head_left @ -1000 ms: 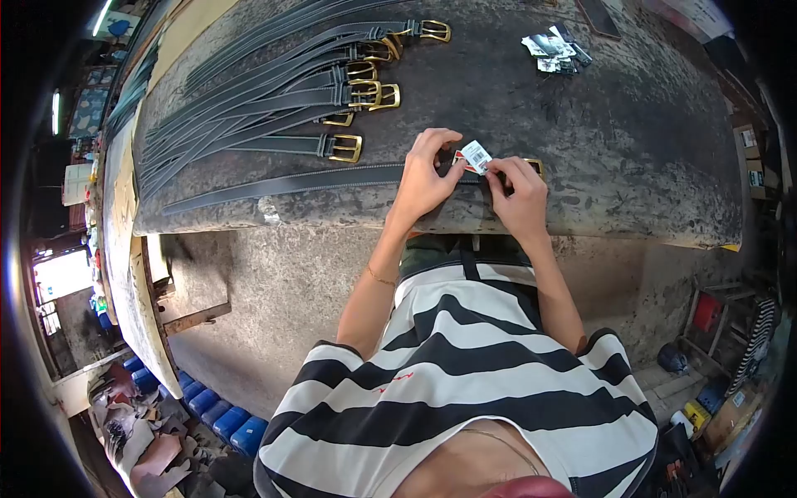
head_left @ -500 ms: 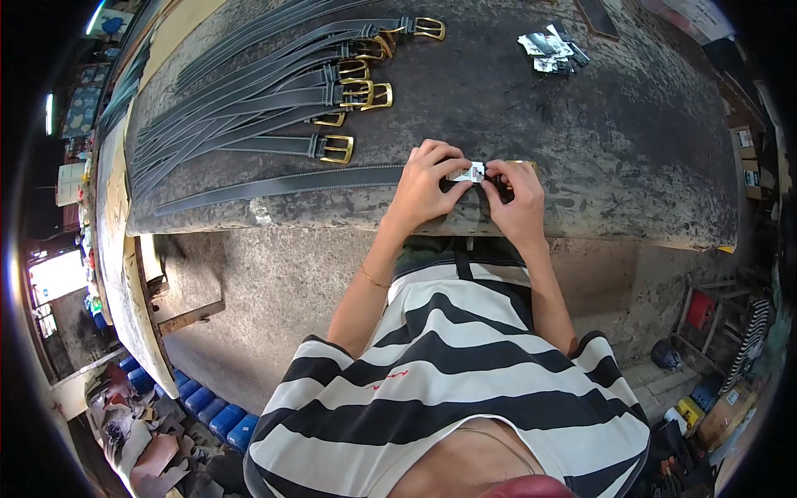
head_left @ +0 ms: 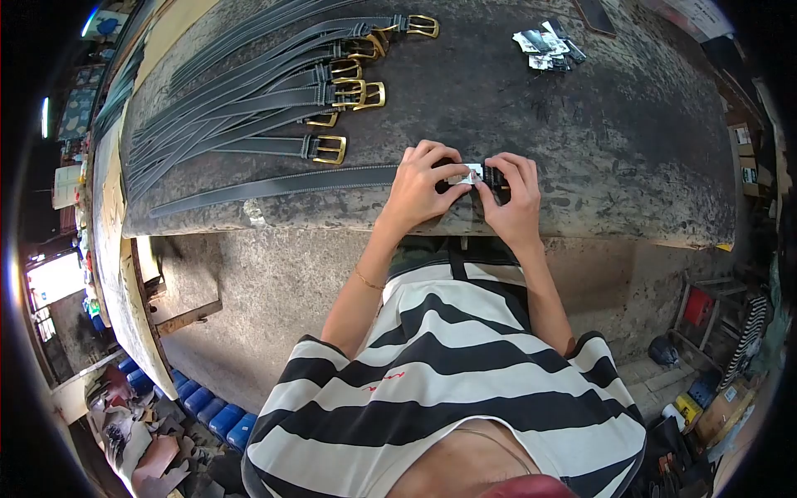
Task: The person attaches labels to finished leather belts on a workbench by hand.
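Observation:
A dark grey belt [head_left: 307,183] lies along the front of the worktable, its tapered end at the left. My left hand [head_left: 421,184] bends over its right part, fingers and thumb closed on the belt. Between my hands a small white tag [head_left: 471,174] lies at the belt. My right hand [head_left: 512,195] is closed beside the tag, thumb and index fingertip at its right side. The belt's buckle end is mostly hidden under my right fingers.
Several dark belts with gold buckles [head_left: 330,149] lie at the back left of the worktable [head_left: 631,166]. A pile of silvery-white tags [head_left: 548,47] sits at the back right, near a dark flat strip [head_left: 594,17]. Blue containers [head_left: 212,411] stand on the floor, lower left.
My right fingers have shifted slightly and spread a little over the belt's end, thumb now lower on the tag. The whole view has shifted a little.

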### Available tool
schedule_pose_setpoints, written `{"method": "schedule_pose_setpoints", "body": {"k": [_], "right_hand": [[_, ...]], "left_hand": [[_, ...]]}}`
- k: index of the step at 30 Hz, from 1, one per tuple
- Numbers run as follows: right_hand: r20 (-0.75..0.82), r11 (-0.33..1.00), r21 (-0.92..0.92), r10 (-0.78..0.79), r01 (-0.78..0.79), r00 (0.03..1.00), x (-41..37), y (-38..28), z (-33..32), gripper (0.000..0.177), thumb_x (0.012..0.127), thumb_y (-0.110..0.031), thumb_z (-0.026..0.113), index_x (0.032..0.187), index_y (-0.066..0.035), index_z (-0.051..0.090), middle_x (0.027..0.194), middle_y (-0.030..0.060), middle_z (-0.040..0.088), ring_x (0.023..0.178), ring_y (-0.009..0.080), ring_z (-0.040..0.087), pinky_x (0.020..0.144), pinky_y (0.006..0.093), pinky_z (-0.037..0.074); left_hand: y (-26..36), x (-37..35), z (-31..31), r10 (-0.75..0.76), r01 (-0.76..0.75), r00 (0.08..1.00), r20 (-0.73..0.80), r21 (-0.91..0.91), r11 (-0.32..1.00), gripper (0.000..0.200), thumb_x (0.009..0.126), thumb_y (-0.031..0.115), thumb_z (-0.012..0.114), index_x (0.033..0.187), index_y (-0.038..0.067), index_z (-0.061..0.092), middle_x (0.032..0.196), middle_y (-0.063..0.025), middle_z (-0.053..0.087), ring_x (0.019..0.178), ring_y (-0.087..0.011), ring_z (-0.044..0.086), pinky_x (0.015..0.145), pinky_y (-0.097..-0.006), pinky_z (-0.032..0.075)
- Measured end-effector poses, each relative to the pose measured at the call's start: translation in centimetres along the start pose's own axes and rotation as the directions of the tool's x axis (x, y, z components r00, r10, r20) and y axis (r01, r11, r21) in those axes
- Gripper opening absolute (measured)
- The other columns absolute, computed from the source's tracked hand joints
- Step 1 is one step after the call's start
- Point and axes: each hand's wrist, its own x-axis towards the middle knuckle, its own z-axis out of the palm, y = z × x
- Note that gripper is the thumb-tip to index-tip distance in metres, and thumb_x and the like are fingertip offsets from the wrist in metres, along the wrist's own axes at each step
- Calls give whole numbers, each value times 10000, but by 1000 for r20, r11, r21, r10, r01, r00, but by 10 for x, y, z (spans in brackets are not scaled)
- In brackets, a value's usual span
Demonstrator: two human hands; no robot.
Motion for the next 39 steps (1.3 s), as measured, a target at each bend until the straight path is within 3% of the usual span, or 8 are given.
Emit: {"method": "schedule_pose_setpoints", "body": {"k": [9, 12, 14, 18, 25, 31, 33, 39], "right_hand": [[44, 999, -43, -19, 21, 999, 0, 1, 0, 451, 740, -2, 776, 1168, -44, 642, 1152, 126, 634, 1070, 355, 574, 915, 441, 494], [68, 993, -93, -60, 67, 996, 3, -1, 0, 497, 744, -19, 777, 1219, -52, 637, 1202, 128, 645, 1108, 355, 578, 943, 446, 489], [88, 993, -100, -49, 58, 995, 3, -3, 2, 511, 751, -37, 778, 1240, -56, 632, 1214, 124, 652, 1122, 349, 581, 957, 449, 483], [151, 984, -154, -70, 93, 986, 5, -6, 2, 511, 774, -96, 787, 1261, -68, 637, 1202, 105, 677, 1143, 329, 591, 973, 460, 474], [203, 974, -207, -54, 97, 978, 2, 0, 3, 481, 789, -133, 792, 1248, -83, 654, 1189, 77, 696, 1160, 317, 592, 956, 459, 482], [173, 975, -206, -47, 83, 984, 3, -5, 4, 461, 805, -168, 789, 1242, -91, 660, 1341, 109, 618, 1226, 346, 557, 994, 459, 467], [214, 947, -296, -64, 127, 975, 3, -5, 5, 440, 819, -186, 781, 1235, -97, 667, 1400, 119, 574, 1249, 364, 539, 1013, 477, 456], [228, 969, -239, -5, 60, 974, 3, -4, 4, 380, 830, -183, 771, 1194, -105, 694, 1384, 112, 585, 1247, 366, 538, 1029, 490, 447]], "left_hand": [[3, 2, -1, 43, -45, 999, 21, 73, 996, 276, 742, 200, 832, 1008, 139, 792, 1100, -33, 679, 1087, -251, 585, 872, -404, 438], [3, 5, -3, 35, -36, 999, 20, 51, 998, 317, 757, 156, 807, 1068, 104, 771, 1097, -59, 676, 1082, -271, 591, 898, -405, 451], [1, 4, -3, -62, 52, 995, -78, -127, 990, 316, 779, 76, 759, 1093, 43, 743, 1092, -98, 670, 1072, -299, 598, 924, -416, 482], [-5, 2, 0, -122, 109, 983, -135, -101, 989, 241, 795, -6, 711, 1036, -9, 723, 1095, -132, 659, 1069, -331, 602, 929, -432, 518], [0, 4, 5, -74, 76, 991, -113, 8, 997, 188, 815, 7, 688, 998, 2, 732, 1108, -118, 653, 1087, -328, 593, 939, -438, 504], [0, 2, 4, -72, 74, 993, -91, 17, 997, 207, 820, 18, 691, 1023, 11, 726, 1124, -116, 650, 1098, -324, 584, 952, -428, 501], [1, 4, 3, -73, 73, 994, -81, 3, 997, 207, 820, 29, 698, 1024, 12, 726, 1125, -114, 651, 1100, -324, 584, 950, -431, 502], [2, 3, 4, -84, 85, 992, -96, 6, 996, 201, 816, 60, 723, 1012, 19, 729, 1126, -114, 650, 1097, -325, 586, 947, -430, 505]]}}
